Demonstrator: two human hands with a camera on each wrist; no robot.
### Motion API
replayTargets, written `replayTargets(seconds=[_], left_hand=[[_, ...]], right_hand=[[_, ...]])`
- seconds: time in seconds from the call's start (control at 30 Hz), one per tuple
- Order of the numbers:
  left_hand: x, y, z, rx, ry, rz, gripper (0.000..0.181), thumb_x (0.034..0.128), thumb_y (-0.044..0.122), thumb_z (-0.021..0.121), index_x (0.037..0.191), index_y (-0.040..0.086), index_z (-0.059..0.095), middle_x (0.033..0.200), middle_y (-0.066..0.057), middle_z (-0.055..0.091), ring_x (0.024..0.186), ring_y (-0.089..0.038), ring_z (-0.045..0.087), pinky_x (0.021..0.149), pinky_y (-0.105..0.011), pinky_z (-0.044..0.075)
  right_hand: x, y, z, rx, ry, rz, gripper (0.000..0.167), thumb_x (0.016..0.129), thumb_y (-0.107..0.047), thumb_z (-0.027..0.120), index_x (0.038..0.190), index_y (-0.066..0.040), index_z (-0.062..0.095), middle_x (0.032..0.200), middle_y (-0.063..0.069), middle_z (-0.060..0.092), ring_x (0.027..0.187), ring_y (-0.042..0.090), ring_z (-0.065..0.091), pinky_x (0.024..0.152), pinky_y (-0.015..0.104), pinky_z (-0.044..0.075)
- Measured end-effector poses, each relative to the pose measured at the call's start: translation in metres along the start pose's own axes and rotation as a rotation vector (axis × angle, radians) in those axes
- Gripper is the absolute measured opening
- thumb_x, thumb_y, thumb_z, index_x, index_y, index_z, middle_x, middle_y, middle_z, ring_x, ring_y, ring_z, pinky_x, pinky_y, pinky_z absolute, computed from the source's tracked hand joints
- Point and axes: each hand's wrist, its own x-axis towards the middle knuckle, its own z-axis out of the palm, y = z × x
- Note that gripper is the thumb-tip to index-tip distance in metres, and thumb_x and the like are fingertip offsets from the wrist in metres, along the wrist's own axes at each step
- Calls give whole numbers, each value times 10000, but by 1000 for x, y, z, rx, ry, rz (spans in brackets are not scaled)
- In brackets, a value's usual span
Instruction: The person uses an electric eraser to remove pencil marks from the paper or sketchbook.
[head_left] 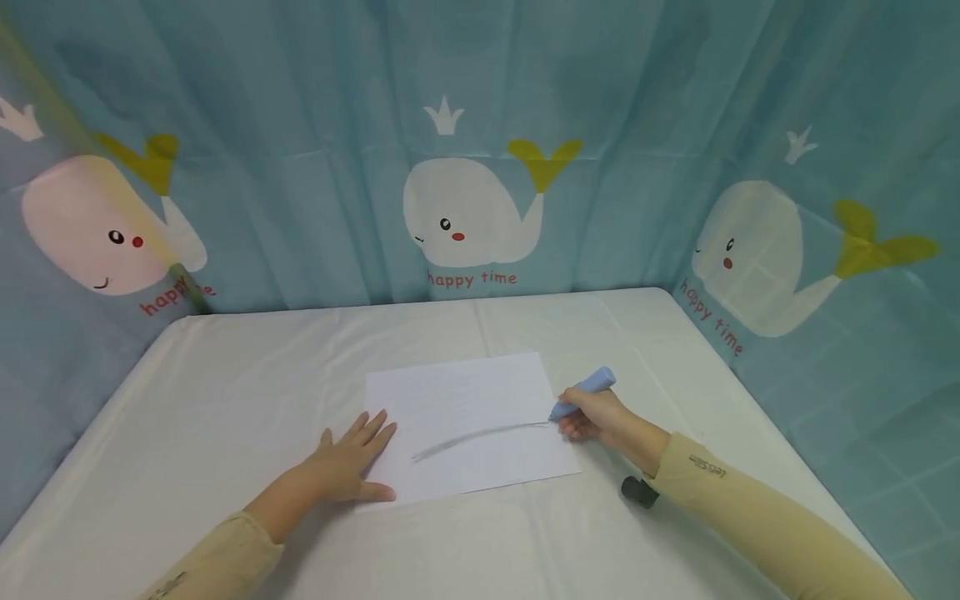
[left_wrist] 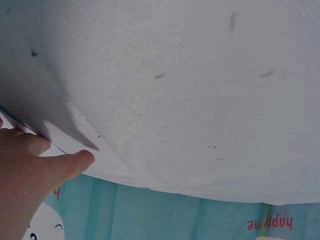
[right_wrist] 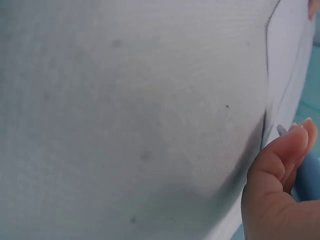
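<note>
A white sheet of paper lies on the cloth-covered table, with a long, slightly curved grey line across it. My left hand rests flat with spread fingers on the sheet's left edge; in the left wrist view the left hand shows at the lower left. At the sheet's right edge my right hand grips a blue marker, its tip at the right end of the line. The right wrist view shows the right hand pinching the blue marker, partly hidden by the fingers.
A dark cap-like object lies on the white table beside the right sleeve, which partly hides it. Blue-green curtains with whale prints stand along the table's back and sides.
</note>
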Motion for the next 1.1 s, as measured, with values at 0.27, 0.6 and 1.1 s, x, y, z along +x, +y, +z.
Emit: replayTargets(seconds=[0.27,0.6,1.1], left_hand=[[-4,2,-1,-13,3,-1,1018,771,570,726,1488,-20,310,1572,-248,166,1426,-483,103,965,-803,63],[-3,4,-3,-20,1,9,1015,775,566,725,1484,-31,310,1568,-259,166,1421,-493,101,959,-807,62],[-3,-2,2,-7,12,10,1015,777,579,715,1487,-23,311,1570,-250,173,1424,-485,105,958,-808,67]], right_hand=[[2,2,3,-11,-28,26,257,891,-126,553,950,119,604,605,65,620,499,96,574,518,205,492],[0,1,1,-23,-22,23,241,895,-125,552,946,105,601,605,62,621,501,93,572,518,202,488],[2,2,4,-11,-70,5,242,900,-128,545,940,102,606,608,66,622,494,92,570,514,199,488]])
